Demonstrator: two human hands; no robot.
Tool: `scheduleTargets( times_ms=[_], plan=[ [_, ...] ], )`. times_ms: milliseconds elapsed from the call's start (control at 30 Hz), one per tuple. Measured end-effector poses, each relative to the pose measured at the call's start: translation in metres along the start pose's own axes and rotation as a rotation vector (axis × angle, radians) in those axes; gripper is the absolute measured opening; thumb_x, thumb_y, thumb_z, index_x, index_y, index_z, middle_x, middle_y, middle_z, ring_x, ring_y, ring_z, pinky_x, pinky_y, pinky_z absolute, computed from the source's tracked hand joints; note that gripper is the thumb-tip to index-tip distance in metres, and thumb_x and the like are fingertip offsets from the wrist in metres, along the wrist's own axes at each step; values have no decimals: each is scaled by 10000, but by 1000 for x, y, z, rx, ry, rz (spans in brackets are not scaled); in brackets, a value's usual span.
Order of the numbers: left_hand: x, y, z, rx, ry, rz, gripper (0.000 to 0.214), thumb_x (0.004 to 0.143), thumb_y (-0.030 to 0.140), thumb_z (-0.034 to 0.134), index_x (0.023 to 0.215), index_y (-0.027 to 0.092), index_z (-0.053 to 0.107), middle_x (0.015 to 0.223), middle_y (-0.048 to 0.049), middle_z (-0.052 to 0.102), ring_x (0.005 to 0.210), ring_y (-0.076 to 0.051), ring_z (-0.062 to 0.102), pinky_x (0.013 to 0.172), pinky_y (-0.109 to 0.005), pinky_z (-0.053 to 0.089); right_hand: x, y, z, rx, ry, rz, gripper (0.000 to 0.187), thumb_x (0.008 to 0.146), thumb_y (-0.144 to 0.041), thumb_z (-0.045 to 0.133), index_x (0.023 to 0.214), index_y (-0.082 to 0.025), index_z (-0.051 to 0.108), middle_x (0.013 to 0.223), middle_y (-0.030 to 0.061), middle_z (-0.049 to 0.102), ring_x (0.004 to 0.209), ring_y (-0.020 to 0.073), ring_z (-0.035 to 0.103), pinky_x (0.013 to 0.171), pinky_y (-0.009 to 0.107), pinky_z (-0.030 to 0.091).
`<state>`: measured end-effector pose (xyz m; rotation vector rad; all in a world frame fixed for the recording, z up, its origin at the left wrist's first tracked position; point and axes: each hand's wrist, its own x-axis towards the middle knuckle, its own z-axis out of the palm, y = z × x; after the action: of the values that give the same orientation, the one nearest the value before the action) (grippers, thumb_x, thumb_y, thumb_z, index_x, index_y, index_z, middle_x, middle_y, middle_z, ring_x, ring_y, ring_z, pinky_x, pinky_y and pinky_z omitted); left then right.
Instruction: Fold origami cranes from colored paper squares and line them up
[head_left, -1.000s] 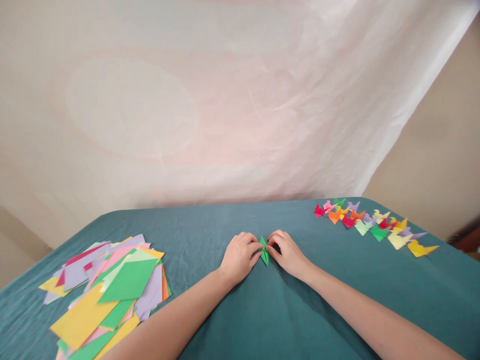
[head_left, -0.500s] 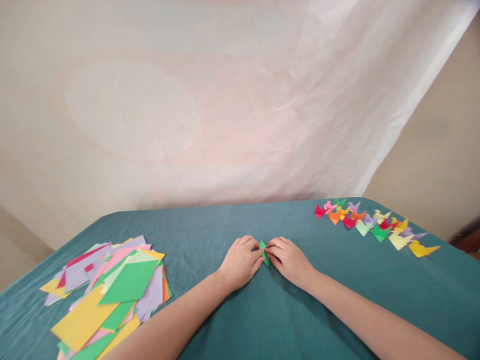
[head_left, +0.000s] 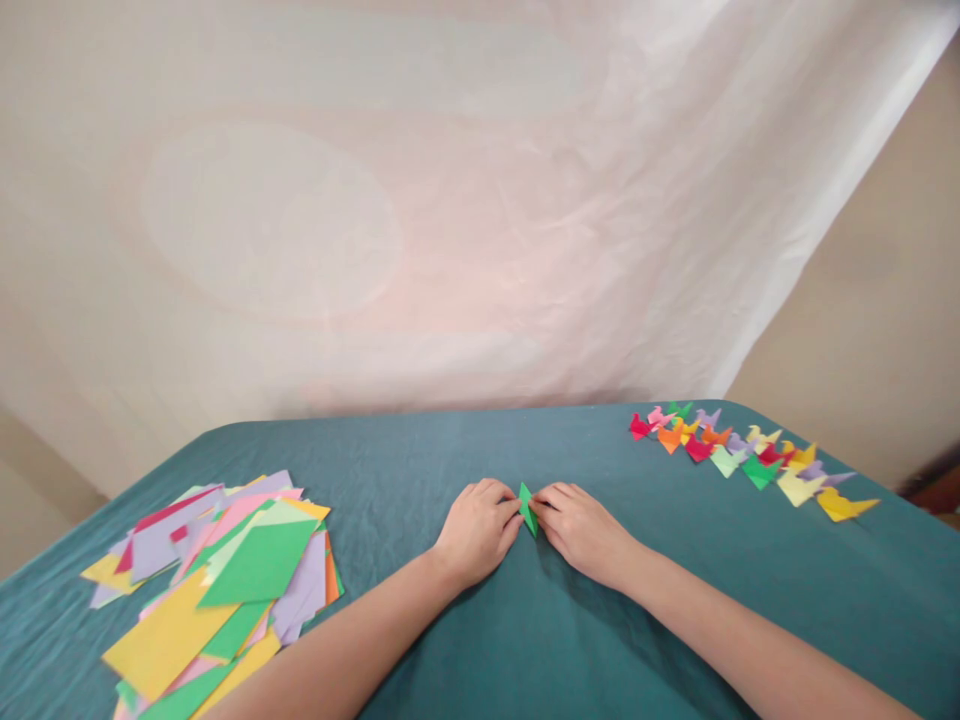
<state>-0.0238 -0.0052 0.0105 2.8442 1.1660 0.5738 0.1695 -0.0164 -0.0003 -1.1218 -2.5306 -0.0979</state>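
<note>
A small folded piece of green origami paper (head_left: 528,510), narrow and diamond-shaped, is held between my hands over the middle of the table. My left hand (head_left: 478,530) pinches its left edge between thumb and fingers. On the other side, my right hand (head_left: 579,525) grips the right edge, its fingertips covering part of the paper. The paper's upper and lower points stick out between the hands.
Left of my left arm lies a loose heap of coloured paper squares (head_left: 259,565). Several folded paper birds (head_left: 761,470) stand in rows at the right. A dark green cloth (head_left: 420,450) covers the table, and a pale sheet (head_left: 465,250) hangs behind it.
My left fingers have drawn back slightly to the left, and more of the green paper's face shows. My right hand has barely moved.
</note>
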Motion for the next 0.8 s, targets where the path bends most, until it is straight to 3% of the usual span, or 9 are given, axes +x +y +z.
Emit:
scheduleTargets(
  times_ms=[200, 500, 800],
  plan=[
    [-2, -3, 1, -14, 14, -39, 210, 883, 274, 460, 970, 199, 637, 953, -46, 593, 939, -204, 504, 817, -334, 403, 1, -1, -2, -45, -26, -10, 166, 871, -148, 465, 923, -155, 623, 918, 87, 606, 900, 196, 533, 797, 331, 416],
    [-1, -1, 0, -25, 13, -18, 197, 875, 261, 472, 971, 197, 631, 952, -47, 601, 934, -199, 516, 816, -330, 416, 3, -3, -3, -182, -87, -58, 176, 876, -147, 463, 984, -139, 602, 895, 76, 595, 884, 197, 522, 779, 327, 399],
    [0, 0, 0, -76, 18, 45, 228, 872, 249, 470, 1065, 178, 568, 1052, -64, 569, 992, -200, 504, 882, -349, 417, 1, -2, -8, -127, -104, -49, 189, 887, -153, 447, 1006, -144, 594, 937, 73, 595, 910, 194, 523, 799, 332, 412]
  ],
)
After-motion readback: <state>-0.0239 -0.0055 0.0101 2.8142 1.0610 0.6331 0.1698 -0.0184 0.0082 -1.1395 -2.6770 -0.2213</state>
